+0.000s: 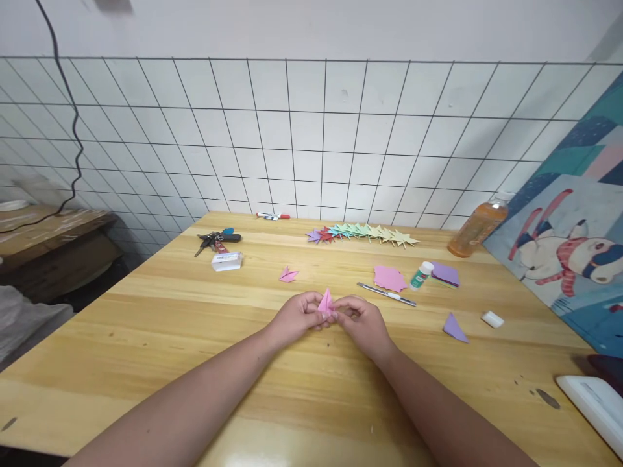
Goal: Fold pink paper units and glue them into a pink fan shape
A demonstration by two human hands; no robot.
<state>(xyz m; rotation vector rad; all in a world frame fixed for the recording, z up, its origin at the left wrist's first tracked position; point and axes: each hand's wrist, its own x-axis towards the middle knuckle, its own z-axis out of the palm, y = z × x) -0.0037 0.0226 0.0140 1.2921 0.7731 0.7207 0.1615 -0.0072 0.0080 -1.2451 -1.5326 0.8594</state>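
The left hand (296, 316) pinched a small folded pink paper (325, 302) between thumb and fingers, its crisp point standing up, while the right hand (363, 321) closed thumb and fingertips on its right edge. The paper was just above the smooth, varnished wooden table (195, 363), whose grain ran lengthwise.

Seen from that paper, a flatter pink folded piece (289, 275) with sharp tips lay at ten o'clock. Between twelve and one o'clock stretched a spiky row of folded paper (363, 233) in purple, red, turquoise and pale yellow-green. Towards two o'clock lay ragged-edged pink paper (389, 278), a slim knife (387, 294) and a cylindrical glue stick (421, 275) with a white cap. Between three and four o'clock was a flat purple paper triangle (454, 328).
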